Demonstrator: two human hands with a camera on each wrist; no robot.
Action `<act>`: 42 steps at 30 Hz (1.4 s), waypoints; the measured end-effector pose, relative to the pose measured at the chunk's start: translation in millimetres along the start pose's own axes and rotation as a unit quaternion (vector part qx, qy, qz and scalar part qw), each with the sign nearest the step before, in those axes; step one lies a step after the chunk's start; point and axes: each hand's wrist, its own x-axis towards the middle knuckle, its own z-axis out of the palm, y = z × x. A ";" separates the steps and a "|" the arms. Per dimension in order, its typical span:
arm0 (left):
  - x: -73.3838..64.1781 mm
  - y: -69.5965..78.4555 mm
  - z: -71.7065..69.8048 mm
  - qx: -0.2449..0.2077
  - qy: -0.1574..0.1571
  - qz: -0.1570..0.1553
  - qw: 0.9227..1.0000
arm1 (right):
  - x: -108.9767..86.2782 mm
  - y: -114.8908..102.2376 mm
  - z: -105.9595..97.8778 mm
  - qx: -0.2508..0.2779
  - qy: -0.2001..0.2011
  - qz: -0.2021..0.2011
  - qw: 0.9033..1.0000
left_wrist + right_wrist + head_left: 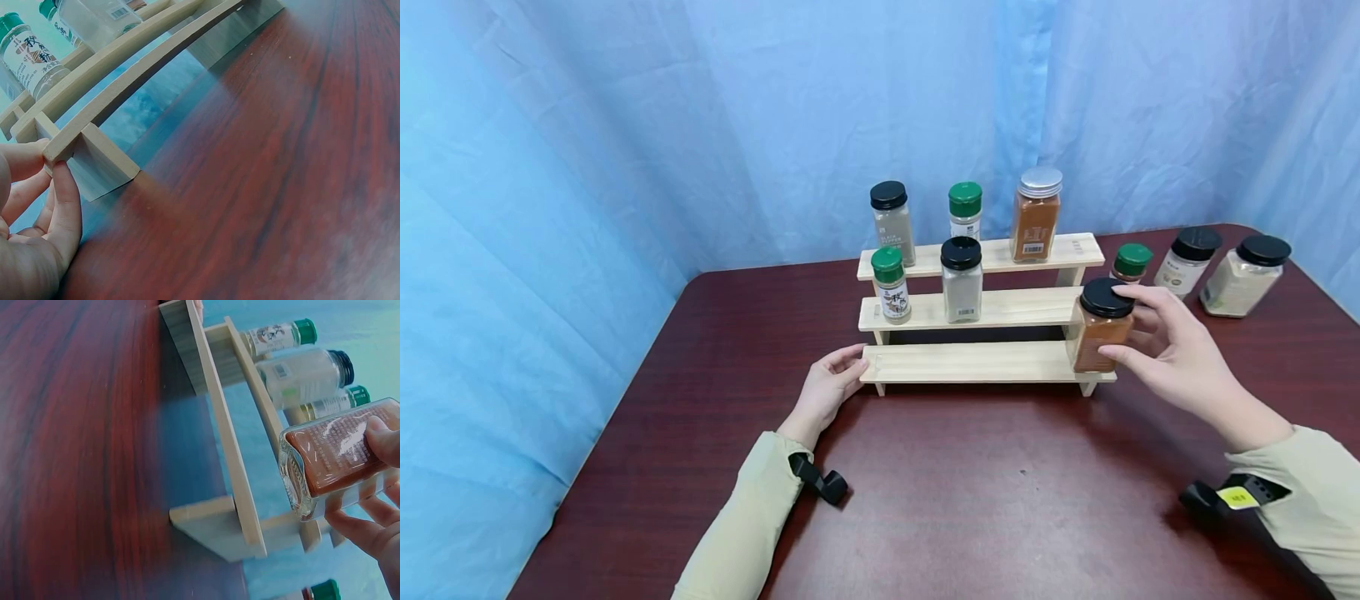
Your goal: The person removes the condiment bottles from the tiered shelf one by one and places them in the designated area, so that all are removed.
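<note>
A three-tier wooden spice rack [970, 362] stands on the table. My left hand [827, 390] pinches the left end of its lowest shelf; in the left wrist view, thumb and fingers [65, 206] grip the board's corner. My right hand [1180, 354] holds a glass spice jar [1101, 337] with orange-brown powder and a black lid, thumb on the near side, fingers behind. The jar is upright and overlaps the right end of the lowest and middle shelves in the head view. In the right wrist view its glass base [297, 481] shows beside the shelf boards.
On the middle shelf stand a green-capped jar [895, 298] and a black-lidded clear jar [962, 292]. The top shelf carries a black pepper jar [893, 229], a green-capped jar [965, 218] and a silver-lidded jar [1036, 221]. Several jars [1240, 283] stand on the table at right.
</note>
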 end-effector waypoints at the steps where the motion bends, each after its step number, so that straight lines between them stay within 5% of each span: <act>1: 0.0 0.1 0.0 0.000 0.000 -0.001 1.000 | -1.6 1.6 -2.2 -0.001 0.000 0.003 1.000; 15: -0.1 2.0 1.2 0.005 0.004 0.004 1.000 | -18.1 24.2 -27.6 -0.004 0.028 0.068 0.997; 42: -1.4 0.2 -0.1 0.011 -0.001 0.009 1.000 | -13.4 63.8 -32.0 -0.071 0.000 0.148 0.986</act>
